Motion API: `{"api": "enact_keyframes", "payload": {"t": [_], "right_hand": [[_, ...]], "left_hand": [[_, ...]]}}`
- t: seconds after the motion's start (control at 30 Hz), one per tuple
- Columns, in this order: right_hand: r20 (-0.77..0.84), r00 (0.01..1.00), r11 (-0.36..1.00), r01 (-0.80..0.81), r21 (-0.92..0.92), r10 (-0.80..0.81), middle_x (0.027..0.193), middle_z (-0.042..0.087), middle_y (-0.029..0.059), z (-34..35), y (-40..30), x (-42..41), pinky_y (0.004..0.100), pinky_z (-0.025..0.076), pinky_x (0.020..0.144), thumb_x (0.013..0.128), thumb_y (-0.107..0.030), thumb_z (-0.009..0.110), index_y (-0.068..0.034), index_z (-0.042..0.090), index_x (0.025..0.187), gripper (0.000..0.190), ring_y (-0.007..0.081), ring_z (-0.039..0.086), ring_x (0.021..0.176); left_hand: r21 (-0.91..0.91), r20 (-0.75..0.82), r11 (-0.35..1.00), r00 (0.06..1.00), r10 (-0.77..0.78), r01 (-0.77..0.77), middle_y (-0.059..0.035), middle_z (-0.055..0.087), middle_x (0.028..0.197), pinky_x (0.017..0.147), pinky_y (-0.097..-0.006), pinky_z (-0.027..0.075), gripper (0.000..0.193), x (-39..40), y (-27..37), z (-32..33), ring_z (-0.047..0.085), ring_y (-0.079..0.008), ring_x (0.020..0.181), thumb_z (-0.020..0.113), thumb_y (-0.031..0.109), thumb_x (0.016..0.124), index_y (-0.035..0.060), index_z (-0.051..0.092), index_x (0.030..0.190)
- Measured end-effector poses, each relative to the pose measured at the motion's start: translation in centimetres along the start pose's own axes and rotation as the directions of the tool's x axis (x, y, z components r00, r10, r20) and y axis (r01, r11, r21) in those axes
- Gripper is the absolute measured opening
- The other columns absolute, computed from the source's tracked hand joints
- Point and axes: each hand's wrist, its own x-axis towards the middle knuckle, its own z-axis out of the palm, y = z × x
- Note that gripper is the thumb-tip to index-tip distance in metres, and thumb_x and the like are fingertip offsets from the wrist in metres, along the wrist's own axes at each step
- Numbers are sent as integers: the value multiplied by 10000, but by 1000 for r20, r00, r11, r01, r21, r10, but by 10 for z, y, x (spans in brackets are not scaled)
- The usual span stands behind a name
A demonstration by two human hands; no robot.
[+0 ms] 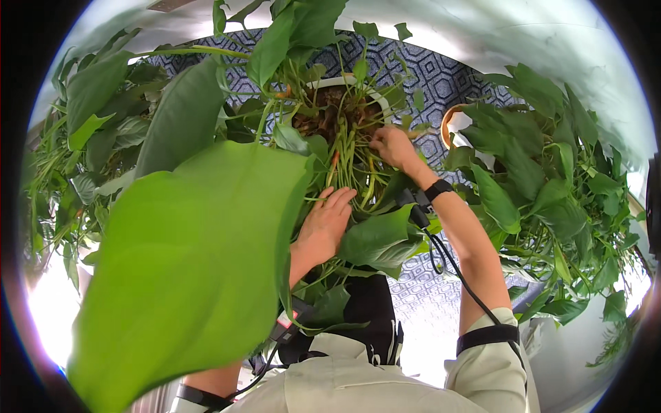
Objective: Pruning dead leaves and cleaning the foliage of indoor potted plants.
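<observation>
A leafy potted plant with long green stems (pixel 347 155) stands before me, its white pot (pixel 381 99) showing a round rim around brown soil and roots. My left hand (pixel 326 219) lies with its fingers against the lower part of the stems, palm down. At the right edge of the stem bundle, just below the pot's rim, my right hand (pixel 390 147) has its fingers bent together; whether they pinch anything is too small to tell. A very large green leaf (pixel 196 258) hides much of my left forearm. Another broad leaf (pixel 379 237) is right of my left hand.
More leafy plants crowd the left (pixel 111 134) and the right (pixel 547 170). An orange-rimmed pot (pixel 446 126) is beside the right-hand foliage. Patterned carpet (pixel 431 77) lies beneath. A black cable (pixel 465 281) runs along my right arm, and a pale wall curves around the top.
</observation>
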Motion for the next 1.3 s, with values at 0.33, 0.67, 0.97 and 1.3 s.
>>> {"api": "enact_keyframes", "payload": {"t": [0.33, 0.67, 0.97, 1.3], "right_hand": [[172, 756, 603, -619, 503, 632, 803, 627, 70, 28, 3, 50, 314, 427, 579, 694, -306, 689, 16, 615, 889, 384, 171, 529, 624], [430, 899, 678, 261, -687, 89, 865, 620, 101, 44, 38, 63, 330, 445, 654, 788, -297, 571, -21, 598, 907, 302, 251, 576, 743], [89, 938, 820, -337, 463, 335, 660, 589, 58, 46, 18, 46, 269, 397, 537, 746, -218, 558, 1, 634, 765, 232, 148, 529, 598], [-81, 942, 938, -310, 158, 325, 587, 590, 126, -35, -29, 4, 313, 430, 555, 728, -245, 611, 19, 640, 724, 266, 222, 550, 529]], "left_hand": [[-31, -6, 999, 1000, -17, 16, -172, 305, 1271, 1030, -424, 171, 381, -6, -1, -8, 237, -313, 1231, 483, -98, 498, -60, 428, 874], [7, -23, 999, 999, -32, 32, -156, 327, 1259, 1022, -424, 187, 311, -2, 0, -6, 262, -296, 1220, 522, -58, 586, -48, 455, 889], [56, -1, 997, 999, -47, 47, -156, 337, 1252, 1015, -431, 200, 301, -9, -2, -9, 280, -298, 1204, 534, -45, 595, -52, 461, 887], [21, -73, 1000, 997, -17, 18, -169, 372, 1218, 1005, -430, 218, 249, 5, 6, 1, 317, -306, 1172, 485, -63, 626, -75, 477, 875]]}}
